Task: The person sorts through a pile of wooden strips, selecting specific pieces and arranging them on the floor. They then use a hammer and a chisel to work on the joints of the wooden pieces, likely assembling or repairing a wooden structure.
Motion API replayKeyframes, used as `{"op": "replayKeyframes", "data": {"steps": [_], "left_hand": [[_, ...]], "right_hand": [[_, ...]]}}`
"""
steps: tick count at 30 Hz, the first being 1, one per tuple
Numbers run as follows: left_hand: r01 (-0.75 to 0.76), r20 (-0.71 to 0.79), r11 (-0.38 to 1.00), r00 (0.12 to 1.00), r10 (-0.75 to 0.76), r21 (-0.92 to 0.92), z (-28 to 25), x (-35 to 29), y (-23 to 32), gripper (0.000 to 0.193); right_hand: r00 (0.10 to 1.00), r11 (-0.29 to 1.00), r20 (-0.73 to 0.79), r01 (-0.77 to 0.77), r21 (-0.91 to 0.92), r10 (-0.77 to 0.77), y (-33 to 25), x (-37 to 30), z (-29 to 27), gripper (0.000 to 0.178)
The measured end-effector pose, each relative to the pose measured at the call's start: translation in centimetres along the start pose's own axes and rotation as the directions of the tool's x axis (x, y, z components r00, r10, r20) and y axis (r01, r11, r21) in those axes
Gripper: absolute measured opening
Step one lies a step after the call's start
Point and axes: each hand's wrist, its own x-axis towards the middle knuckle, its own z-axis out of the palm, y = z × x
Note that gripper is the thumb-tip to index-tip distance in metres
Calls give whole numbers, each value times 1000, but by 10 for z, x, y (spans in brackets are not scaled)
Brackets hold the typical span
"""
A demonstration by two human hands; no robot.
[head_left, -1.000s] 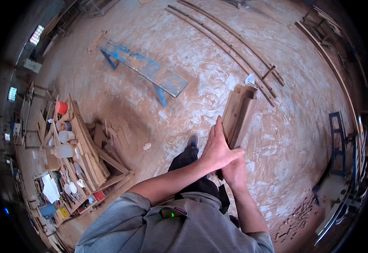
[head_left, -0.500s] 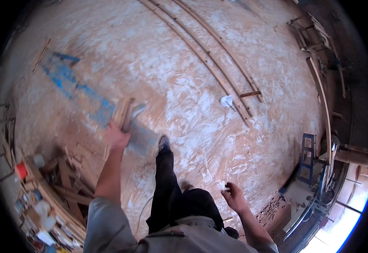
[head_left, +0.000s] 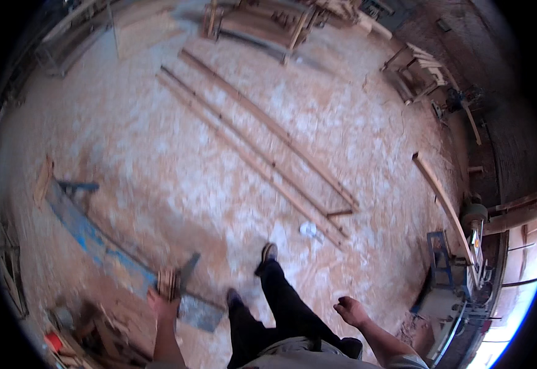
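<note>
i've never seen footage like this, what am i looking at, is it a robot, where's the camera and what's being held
There is no robot here: it is a person with bare hands. The camera sits on their head and looks down through a very wide lens, so straight edges bend near the rim. Those dark-trousered legs are the wearer's own.

The left hand holds a bundle of wooden pieces at the worn blue bench; whether the bundle touches it is unclear. The right hand is away to the side, fingers curled, and nothing can clearly be seen in it.

On the dusty floor lie long wooden rails, with a small white thing near their closer end.
</note>
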Motion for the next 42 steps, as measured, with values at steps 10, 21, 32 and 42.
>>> {"op": "replayKeyframes", "data": {"steps": [10,21,32,42], "left_hand": [[367,379,864,896,-229,-345,-29,52,115,59],[-624,694,757,632,345,193,46,234,255,27],[286,363,393,921,137,-874,-132,519,517,13],[539,594,607,793,-133,-584,-41,551,601,18]], "right_hand": [[962,982,-243,156,107,-126,-105,230,-153,34],[952,888,-294,57,456,89,-264,399,-317,40],[927,552,-263,76,830,269,-324,503,-400,30],[901,550,-317,110,828,297,-325,688,-551,26]]}}
